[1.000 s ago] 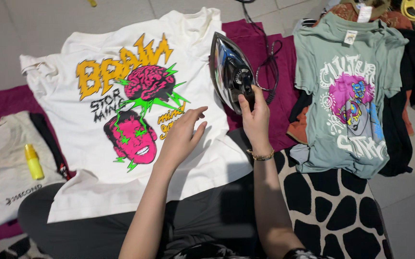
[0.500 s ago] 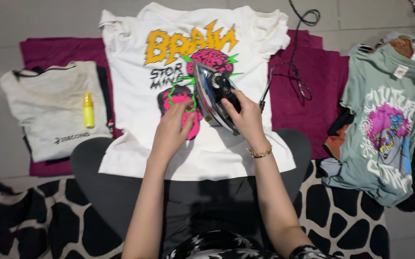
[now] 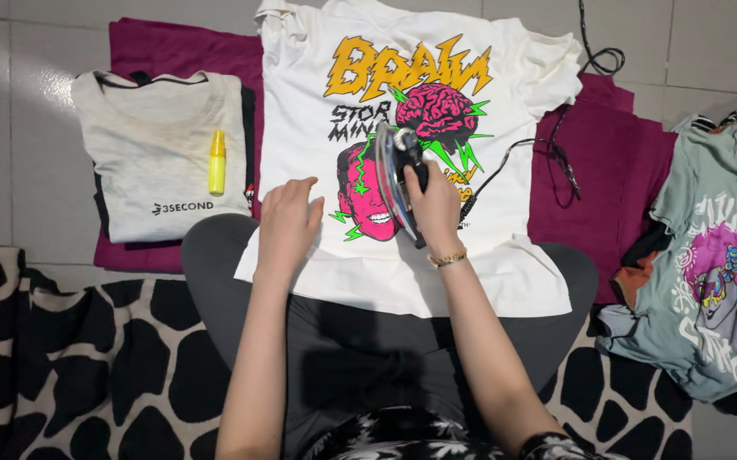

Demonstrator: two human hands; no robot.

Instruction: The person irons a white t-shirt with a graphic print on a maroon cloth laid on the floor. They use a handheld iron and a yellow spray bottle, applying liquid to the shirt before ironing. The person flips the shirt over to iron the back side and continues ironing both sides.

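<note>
Right hand (image 3: 435, 204) is wrapped tight around the iron (image 3: 398, 175), tipped up on edge over the white tee (image 3: 403, 273), long axis running away from the body. Left hand (image 3: 287, 223) lies flat and open on the tee just left of it. A small yellow bottle (image 3: 217, 162) sits on the folded shirt (image 3: 160, 153) further left, and a green tee (image 3: 709, 255) lies off right.

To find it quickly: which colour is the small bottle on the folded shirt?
Yellow; the small bottle shows best in the head view.

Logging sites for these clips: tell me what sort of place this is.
Probably a home floor used for ironing: pale floor tiles, a maroon cloth spread under a printed white shirt, an iron in the right hand, and folded shirts alongside.
</note>
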